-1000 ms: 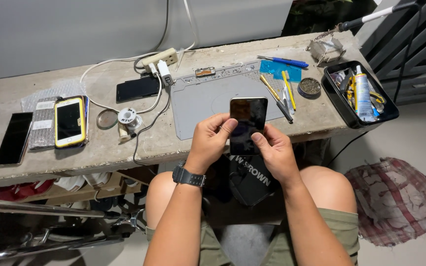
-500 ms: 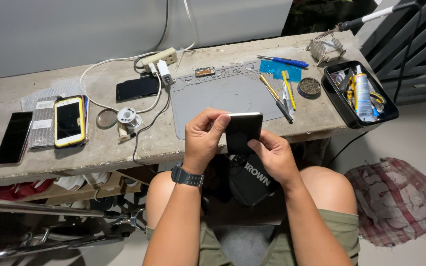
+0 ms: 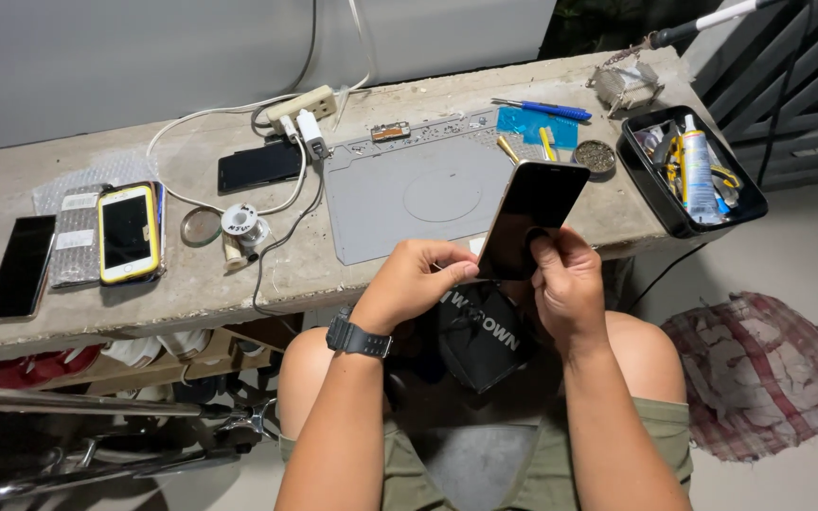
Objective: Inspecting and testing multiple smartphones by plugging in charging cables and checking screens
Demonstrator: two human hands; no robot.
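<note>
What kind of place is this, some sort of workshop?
Most likely a small phone-repair bench. Both hands hold a dark phone over a concrete worktop with a grey repair mat, other phones such as a yellow-cased phone, and a black tray of tools.

5 phones: 1 dark phone (image 3: 534,220) held in 2 hands, left hand (image 3: 414,282) and right hand (image 3: 567,284); 4 on the worktop (image 3: 239,274). 1 grey mat (image 3: 418,194), 1 black tray (image 3: 674,218), 1 solder spool (image 3: 240,225).

We identify a makeshift phone-repair workstation: a concrete surface (image 3: 191,284) carries a grey repair mat (image 3: 418,194), a solder spool (image 3: 239,223), several phones (image 3: 128,232) and a tool tray (image 3: 688,175).
</note>
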